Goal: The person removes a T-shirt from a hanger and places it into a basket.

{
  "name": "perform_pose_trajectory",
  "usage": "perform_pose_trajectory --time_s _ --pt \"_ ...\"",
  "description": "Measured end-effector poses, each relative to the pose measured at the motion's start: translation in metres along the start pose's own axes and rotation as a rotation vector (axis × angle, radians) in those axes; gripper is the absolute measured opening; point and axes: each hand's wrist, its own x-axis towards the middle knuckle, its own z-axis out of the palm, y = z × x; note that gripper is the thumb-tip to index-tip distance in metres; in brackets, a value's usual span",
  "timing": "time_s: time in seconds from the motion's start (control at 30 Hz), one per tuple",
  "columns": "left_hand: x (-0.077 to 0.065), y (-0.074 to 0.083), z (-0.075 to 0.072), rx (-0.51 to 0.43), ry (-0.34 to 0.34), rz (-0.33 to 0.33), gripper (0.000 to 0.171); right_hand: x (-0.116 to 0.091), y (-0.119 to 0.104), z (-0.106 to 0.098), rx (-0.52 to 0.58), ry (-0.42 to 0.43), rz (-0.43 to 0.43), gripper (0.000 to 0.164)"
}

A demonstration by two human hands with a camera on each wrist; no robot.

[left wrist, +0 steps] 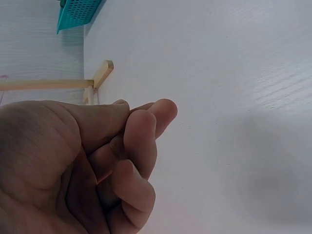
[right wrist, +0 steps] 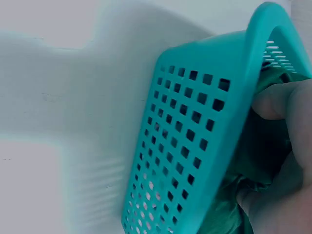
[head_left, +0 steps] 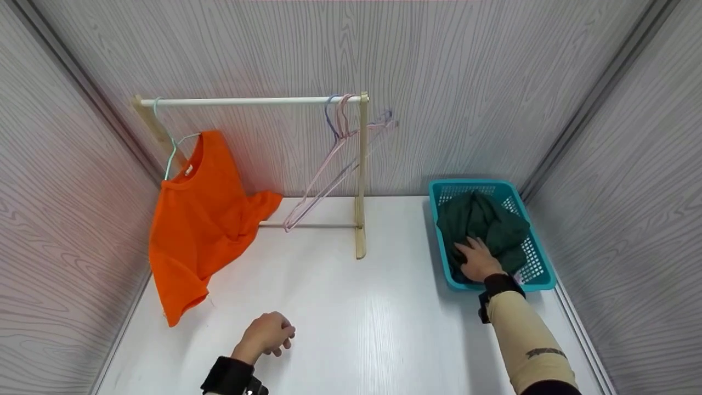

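My right hand (head_left: pixel 480 262) reaches into the teal basket (head_left: pixel 540 282) and touches a dark green garment (head_left: pixel 502 227) bunched inside. In the right wrist view, the thumb and a finger stand apart over the green fabric (right wrist: pixel 222 214); the other fingertips are hidden. Over the white table, my left hand (head_left: pixel 267 333) hangs with loosely curled fingers and holds nothing, as the left wrist view also shows of the hand (left wrist: pixel 92 161). To its left, an orange shirt (head_left: pixel 205 219) hangs from a mint-green hanger (head_left: pixel 171 148) on the rack.
The rack has a white bar (head_left: pixel 247 101) and wooden posts, the right post (head_left: pixel 361 175) standing mid-table. Several pink and purple hangers (head_left: pixel 323 181) hang beside it. Grey wood-grain panels (head_left: pixel 493 82) enclose the back and both sides of the white table (head_left: pixel 351 318).
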Motion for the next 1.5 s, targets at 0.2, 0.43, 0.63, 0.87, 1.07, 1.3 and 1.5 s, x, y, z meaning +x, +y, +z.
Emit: perform_pose_trajectory --time_s 0.2,0.43,0.63,0.87,1.07,1.3,1.5 --pt "0.004 0.008 -0.008 0.011 0.021 0.003 0.018 -0.005 -0.019 -0.015 -0.05 -0.028 -0.005 0.049" --pt "0.007 0.023 -0.028 0.035 0.063 0.035 0.018 -0.011 -0.061 -0.035 -0.036 -0.003 -0.019 0.039" --pt "0.013 0.033 -0.053 0.053 0.082 0.034 0.02 -0.014 -0.104 -0.025 -0.024 -0.057 -0.12 0.04" --pt "0.018 0.03 -0.08 0.066 0.083 0.029 0.025 -0.018 -0.134 0.004 -0.074 -0.184 -0.184 0.043" --pt "0.011 0.027 -0.122 0.091 0.096 0.027 0.03 -0.021 -0.14 0.019 -0.026 -0.267 -0.113 0.048" --pt "-0.02 0.032 -0.206 0.182 0.159 0.027 0.033 -0.029 -0.137 0.028 0.034 -0.294 -0.045 0.05" --pt "-0.048 0.023 -0.263 0.208 0.268 0.01 0.04 -0.033 -0.134 0.032 0.066 -0.319 -0.034 0.05"
